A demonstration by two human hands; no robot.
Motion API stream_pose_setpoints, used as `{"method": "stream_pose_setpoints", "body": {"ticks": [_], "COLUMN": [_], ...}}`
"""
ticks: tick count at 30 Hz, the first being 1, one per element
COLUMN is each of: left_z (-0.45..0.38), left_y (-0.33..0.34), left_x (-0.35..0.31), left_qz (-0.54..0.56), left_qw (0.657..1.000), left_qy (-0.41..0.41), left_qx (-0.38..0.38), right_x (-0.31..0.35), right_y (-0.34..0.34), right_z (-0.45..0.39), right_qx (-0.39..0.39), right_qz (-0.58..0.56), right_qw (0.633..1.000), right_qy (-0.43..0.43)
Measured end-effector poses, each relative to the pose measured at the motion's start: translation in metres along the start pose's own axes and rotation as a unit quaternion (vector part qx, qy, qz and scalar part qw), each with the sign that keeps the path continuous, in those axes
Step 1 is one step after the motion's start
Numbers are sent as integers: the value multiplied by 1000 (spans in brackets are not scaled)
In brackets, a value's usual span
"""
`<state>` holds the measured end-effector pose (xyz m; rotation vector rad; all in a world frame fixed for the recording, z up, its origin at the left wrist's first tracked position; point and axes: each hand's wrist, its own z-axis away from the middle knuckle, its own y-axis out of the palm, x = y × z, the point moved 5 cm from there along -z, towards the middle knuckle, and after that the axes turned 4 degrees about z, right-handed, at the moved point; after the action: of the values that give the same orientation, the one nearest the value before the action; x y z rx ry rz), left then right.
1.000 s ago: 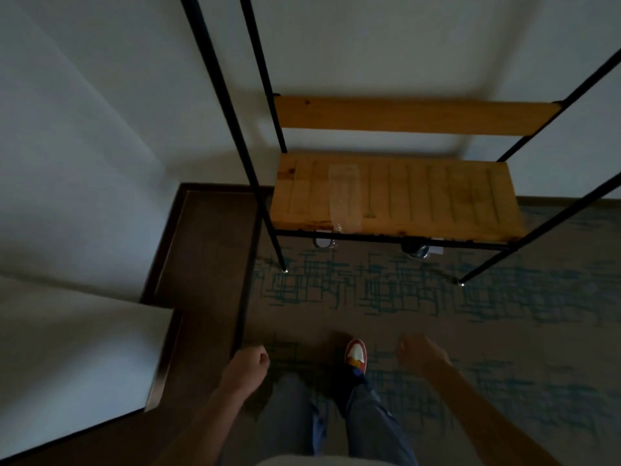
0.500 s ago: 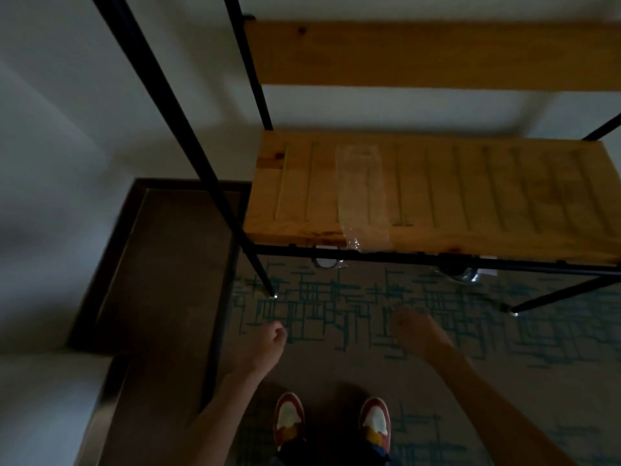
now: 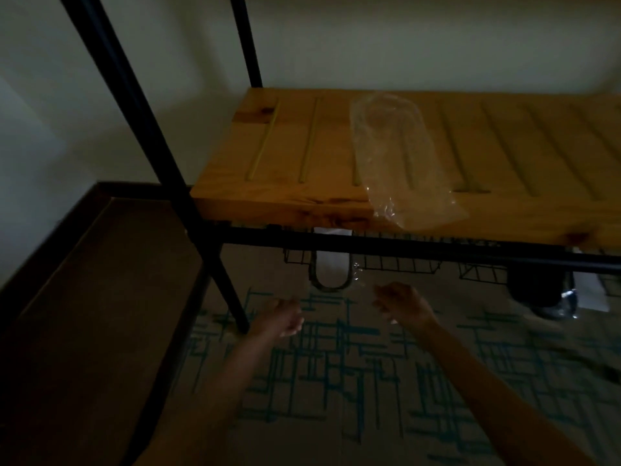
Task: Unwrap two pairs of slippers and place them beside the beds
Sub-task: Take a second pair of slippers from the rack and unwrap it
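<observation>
Room: dim, pale wall (image 3: 403, 38) behind, dark wood-look floor strip (image 3: 84, 314) at left, beige carpet with teal crosshatch lines (image 3: 336, 381) underfoot.
Rack: black metal frame (image 3: 141, 129) carrying a slatted wooden shelf (image 3: 285, 156), with a black crossbar along the shelf's front edge.
Empty wrapper: a clear plastic bag (image 3: 396, 156), slipper-shaped, lies flat on the shelf, its open end drooping over the front edge.
Wire basket: a black wire basket (image 3: 386, 265) hangs under the shelf behind the crossbar.
Wrapped slippers: a white slipper in clear plastic (image 3: 331, 272) sticks out of the basket's front, rounded end down, just above and between the two hands.
Second item: at far right under the shelf, a dark object in shiny plastic (image 3: 537, 294), next to something white; too dim to name.
Left hand (image 3: 282, 319): raised over the carpet near the frame's foot, fingers loosely curled, holding nothing.
Right hand (image 3: 403, 306): raised just below the basket, fingers loosely curled toward the white slipper, blurred; I cannot tell whether they touch the plastic.
</observation>
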<state>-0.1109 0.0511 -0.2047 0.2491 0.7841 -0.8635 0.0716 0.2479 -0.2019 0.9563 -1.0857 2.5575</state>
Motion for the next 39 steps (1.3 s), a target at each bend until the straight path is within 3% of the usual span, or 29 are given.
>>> {"method": "stream_pose_setpoints", "body": {"ticks": [2, 3, 6, 12, 17, 23, 39], "left_z": [-20, -29, -50, -47, -52, -69, -33], "left_y": [1, 1, 6, 27, 29, 29, 47], "left_x": [-2, -4, -10, -32, -38, -34, -25], "left_qz": [19, 25, 41, -32, -73, -20, 39], "left_qw": [999, 998, 994, 986, 975, 983, 994], "left_qy": [40, 62, 102, 162, 206, 177, 89], "left_qx": [-2, -2, 9, -13, -23, -38, 49], "right_x": [4, 4, 3, 24, 32, 34, 31], "right_y": [2, 2, 10, 25, 39, 46, 43], "right_z": [-11, -16, -34, -44, -30, -35, -29], "right_qx": [-43, -62, -43, -4, 41, 44, 69], "right_qz": [92, 85, -30, -47, -143, -182, -320], "right_qw": [995, 994, 997, 996, 985, 978, 940], "right_qy": [-22, -27, -53, -77, -82, -94, -93]}}
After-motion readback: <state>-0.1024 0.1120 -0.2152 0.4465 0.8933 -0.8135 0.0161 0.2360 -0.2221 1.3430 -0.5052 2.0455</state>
